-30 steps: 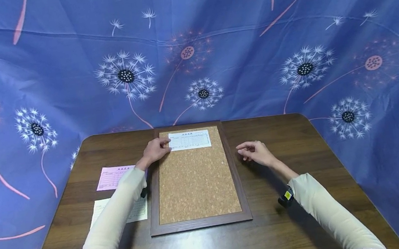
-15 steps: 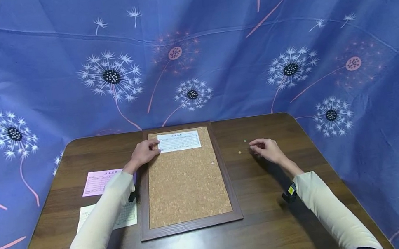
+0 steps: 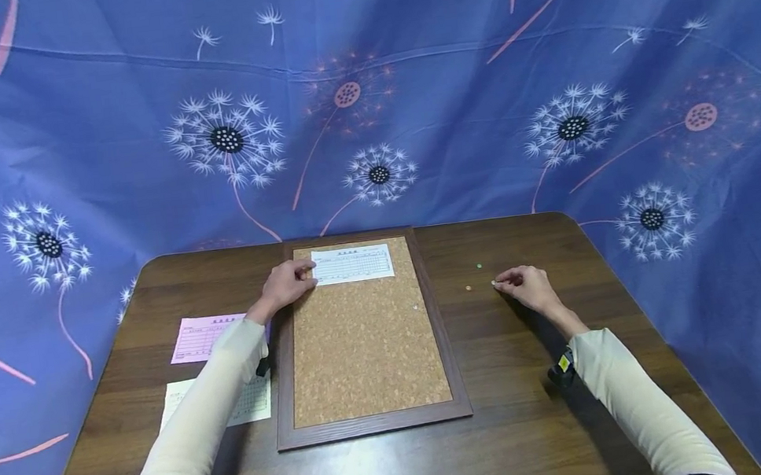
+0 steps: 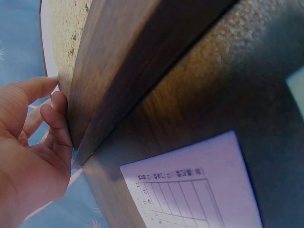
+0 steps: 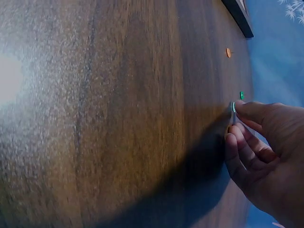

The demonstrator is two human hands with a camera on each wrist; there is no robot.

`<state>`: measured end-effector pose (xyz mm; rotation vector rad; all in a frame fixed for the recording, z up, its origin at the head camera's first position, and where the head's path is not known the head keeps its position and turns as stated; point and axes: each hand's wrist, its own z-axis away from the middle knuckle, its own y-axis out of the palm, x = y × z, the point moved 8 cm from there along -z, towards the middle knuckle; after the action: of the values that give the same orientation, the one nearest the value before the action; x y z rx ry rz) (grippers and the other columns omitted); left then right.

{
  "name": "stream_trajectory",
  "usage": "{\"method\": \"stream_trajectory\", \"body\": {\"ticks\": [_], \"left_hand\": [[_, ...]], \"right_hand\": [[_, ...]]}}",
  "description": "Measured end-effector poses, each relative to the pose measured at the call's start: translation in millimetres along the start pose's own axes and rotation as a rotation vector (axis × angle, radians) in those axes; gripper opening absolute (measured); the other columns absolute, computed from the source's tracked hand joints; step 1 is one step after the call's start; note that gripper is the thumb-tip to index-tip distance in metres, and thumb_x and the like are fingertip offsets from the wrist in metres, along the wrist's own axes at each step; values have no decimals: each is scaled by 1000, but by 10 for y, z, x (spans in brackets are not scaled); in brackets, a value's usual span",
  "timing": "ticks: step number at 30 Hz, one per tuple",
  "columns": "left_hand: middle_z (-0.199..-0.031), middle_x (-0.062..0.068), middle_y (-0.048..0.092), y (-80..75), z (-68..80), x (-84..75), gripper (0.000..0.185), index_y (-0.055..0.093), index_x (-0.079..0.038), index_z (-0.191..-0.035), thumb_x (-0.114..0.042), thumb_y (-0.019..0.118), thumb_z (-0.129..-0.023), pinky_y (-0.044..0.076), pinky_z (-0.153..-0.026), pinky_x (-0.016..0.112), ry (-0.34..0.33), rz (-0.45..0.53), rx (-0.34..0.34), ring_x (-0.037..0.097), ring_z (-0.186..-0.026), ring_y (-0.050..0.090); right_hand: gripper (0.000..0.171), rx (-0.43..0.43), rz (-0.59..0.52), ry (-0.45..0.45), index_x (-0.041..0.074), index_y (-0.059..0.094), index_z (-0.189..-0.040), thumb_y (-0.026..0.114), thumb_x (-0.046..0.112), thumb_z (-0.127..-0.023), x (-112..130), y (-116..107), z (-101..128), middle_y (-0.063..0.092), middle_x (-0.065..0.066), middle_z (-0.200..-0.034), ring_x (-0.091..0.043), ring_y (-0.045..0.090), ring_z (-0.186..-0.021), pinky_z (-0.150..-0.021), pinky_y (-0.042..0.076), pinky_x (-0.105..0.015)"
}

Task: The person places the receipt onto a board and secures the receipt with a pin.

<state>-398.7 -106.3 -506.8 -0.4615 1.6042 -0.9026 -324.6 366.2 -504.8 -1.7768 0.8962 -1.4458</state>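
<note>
A white printed form (image 3: pixel 353 264) lies across the top of a wood-framed cork board (image 3: pixel 366 350). My left hand (image 3: pixel 286 284) touches the form's left edge, one fingertip near the upper corner and the thumb near the lower one. In the left wrist view, those fingers (image 4: pixel 43 86) reach over the board's frame (image 4: pixel 107 61). To the board's right, my right hand (image 3: pixel 529 288) pinches a small pale thumbtack (image 5: pixel 233 107) close over the table. Beside it lie an orange thumbtack (image 5: pixel 228 52) and a green thumbtack (image 5: pixel 242 95).
A pink form (image 3: pixel 200 337) and a pale green form (image 3: pixel 253 402) lie left of the board, partly covered by the left sleeve. A tiny pale spot (image 3: pixel 415 307) shows on the cork's right side. A blue dandelion-print curtain (image 3: pixel 449 102) hangs behind the table.
My right hand has moved rightward, away from the board, bringing the orange and green thumbtacks into sight; a pale thumbtack now shows between its fingertips. The left hand stays at the white form.
</note>
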Motion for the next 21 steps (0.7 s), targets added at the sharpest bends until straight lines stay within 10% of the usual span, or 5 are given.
{"method": "stream_trajectory", "body": {"ticks": [21], "left_hand": [[-95,10,67,29,-21,34,41,67,-5,-132,-17,69,-93,44,-75,35,-10,-13,2,23,-86,59]], "right_hand": [[9,-74,5,-45,1,80,-89,79,10,-87,80,51,-34,77,-16,-83,-13,66,-68,-65,49,-26]]}}
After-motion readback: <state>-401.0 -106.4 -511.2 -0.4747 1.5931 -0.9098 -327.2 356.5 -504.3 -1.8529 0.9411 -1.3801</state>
